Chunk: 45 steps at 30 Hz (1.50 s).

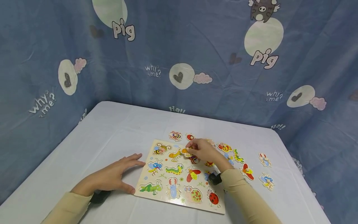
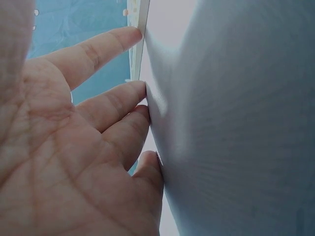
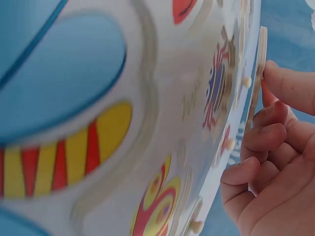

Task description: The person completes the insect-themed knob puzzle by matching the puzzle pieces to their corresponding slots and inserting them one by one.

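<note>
A wooden insect puzzle board [image 1: 165,198] lies on the white-covered table. My left hand [image 1: 112,175] rests at its left side, fingers spread, with thumb and fingertips by the board's edge; in the left wrist view the left hand [image 2: 74,147] has its fingers extended. Over the board's upper part, my right hand [image 1: 205,152] pinches a yellow-orange striped insect puzzle piece [image 1: 185,152]. The right wrist view shows the piece [image 3: 260,64] edge-on between thumb and fingers of the right hand [image 3: 280,162], above the board surface. The piece's far side is hidden by the fingers.
Loose knobbed pieces lie behind and right of the board, among them a spider [image 1: 175,136], a green caterpillar [image 1: 238,156], a red-winged bug [image 1: 247,172], a beetle [image 1: 264,160] and a mosquito [image 1: 267,181]. A blue printed curtain [image 1: 156,93] surrounds the table.
</note>
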Available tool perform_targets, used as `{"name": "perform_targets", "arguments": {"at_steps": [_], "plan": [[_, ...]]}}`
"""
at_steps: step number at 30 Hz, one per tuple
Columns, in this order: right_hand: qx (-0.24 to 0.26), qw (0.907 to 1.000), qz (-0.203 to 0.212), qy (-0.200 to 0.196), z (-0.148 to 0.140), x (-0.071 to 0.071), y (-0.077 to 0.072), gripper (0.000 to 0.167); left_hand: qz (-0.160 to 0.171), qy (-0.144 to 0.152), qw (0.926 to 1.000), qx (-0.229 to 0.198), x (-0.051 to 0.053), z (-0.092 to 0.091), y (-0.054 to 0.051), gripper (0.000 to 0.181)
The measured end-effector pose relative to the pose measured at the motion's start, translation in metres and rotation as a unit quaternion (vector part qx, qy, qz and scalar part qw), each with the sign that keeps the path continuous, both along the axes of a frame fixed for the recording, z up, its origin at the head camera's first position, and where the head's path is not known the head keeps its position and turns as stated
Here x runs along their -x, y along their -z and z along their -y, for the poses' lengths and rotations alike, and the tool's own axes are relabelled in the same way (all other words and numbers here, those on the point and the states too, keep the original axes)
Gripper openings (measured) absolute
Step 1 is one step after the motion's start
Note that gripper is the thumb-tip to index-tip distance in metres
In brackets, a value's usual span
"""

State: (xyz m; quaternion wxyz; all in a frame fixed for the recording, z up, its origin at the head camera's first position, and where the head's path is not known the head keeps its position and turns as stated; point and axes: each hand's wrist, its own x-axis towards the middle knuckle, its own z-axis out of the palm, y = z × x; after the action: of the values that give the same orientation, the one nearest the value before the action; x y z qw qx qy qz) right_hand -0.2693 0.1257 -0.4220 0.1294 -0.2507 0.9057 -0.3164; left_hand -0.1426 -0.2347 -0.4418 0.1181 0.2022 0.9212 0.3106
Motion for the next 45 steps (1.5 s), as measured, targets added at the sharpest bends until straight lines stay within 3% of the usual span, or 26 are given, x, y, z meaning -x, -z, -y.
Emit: {"name": "perform_targets", "arguments": {"at_steps": [25, 45], "plan": [[-0.001, 0.9985, 0.023, -0.050, 0.033, -0.006, 0.005, 0.009, 0.000, -0.004, 1.0000, 0.002, 0.000, 0.000, 0.001, 0.092], [-0.019, 0.9981, 0.035, -0.047, 0.042, -0.008, 0.001, 0.009, 0.001, -0.004, 1.0000, 0.000, 0.001, -0.001, 0.000, 0.093]]}}
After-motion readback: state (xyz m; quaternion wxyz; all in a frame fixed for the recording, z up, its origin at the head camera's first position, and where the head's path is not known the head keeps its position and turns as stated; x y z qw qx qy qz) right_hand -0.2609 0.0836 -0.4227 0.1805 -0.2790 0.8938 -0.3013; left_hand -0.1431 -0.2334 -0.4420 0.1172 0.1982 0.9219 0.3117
